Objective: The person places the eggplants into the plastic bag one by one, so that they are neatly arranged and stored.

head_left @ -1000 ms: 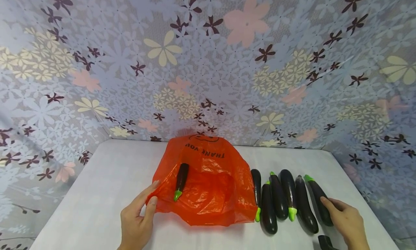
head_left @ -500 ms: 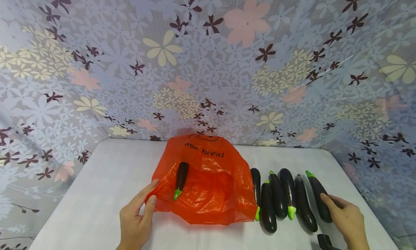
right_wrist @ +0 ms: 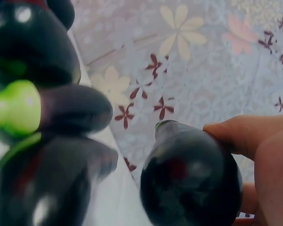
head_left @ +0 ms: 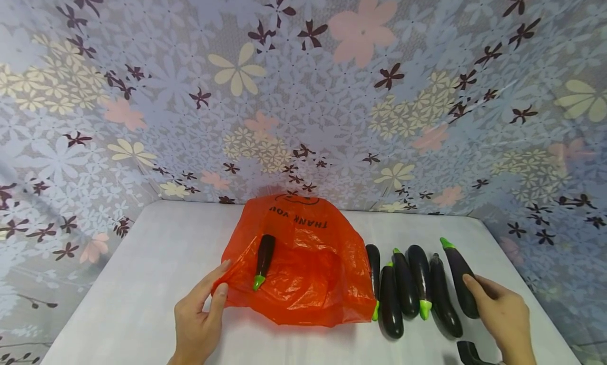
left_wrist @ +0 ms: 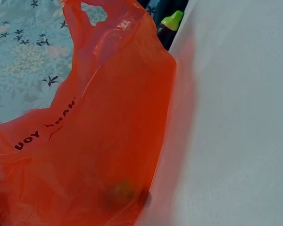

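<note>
My left hand [head_left: 196, 317] pinches the left edge of the opening of a red plastic bag [head_left: 305, 246] printed "THANK YOU". Inside it lies a dark purple eggplant [head_left: 266, 254], green stem end toward me. In the left wrist view the bag [left_wrist: 118, 103] fills much of the frame, and that hand is out of sight. At the right, my right hand [head_left: 505, 312] holds another eggplant [head_left: 459, 270] by its thick end, thumb on top, its green stem pointing away. The right wrist view shows the held eggplant [right_wrist: 188, 183] end-on, apart from the others.
Several eggplants [head_left: 391, 307] lie side by side on the white table [head_left: 118, 307] between the bag and my right hand. The bag's right side partly covers the nearest one. A black curved piece [head_left: 467, 350] sits by my right wrist. A flowered cloth [head_left: 303, 117] rises behind the table.
My right hand has moved slightly away from me and left, and the held eggplant has shifted with it, seemingly lifted. My left hand and the bag have barely moved.
</note>
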